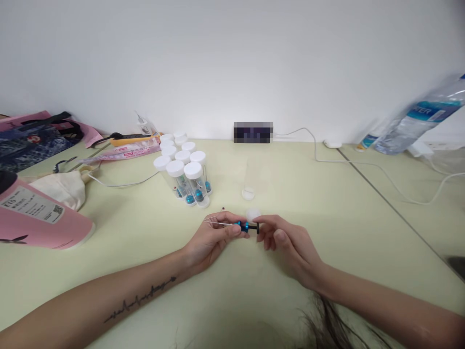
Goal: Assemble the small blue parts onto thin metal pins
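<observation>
My left hand point(214, 237) is closed around a small blue and black tool point(244, 227), pinched between thumb and fingers. Two thin metal wires stick out of the tool to the left, one of them with a small dark tip. At its right end is a black disc, which the index fingertip of my right hand point(286, 240) touches or nearly touches. The thumb of that hand is apart from the index finger, and the other fingers curl loosely. Just behind the tool lies a white cap point(253, 214). Farther back stands a clear tube point(250, 179) with a white bottom.
Several white-capped clear tubes point(193, 179) with blue parts inside stand left of centre. A pink tumbler point(54, 213) leans in at the left, near a cloth pouch point(69, 189). By the wall are a blurred dark device point(253, 132), a cable point(363, 164) and a water bottle point(417, 121).
</observation>
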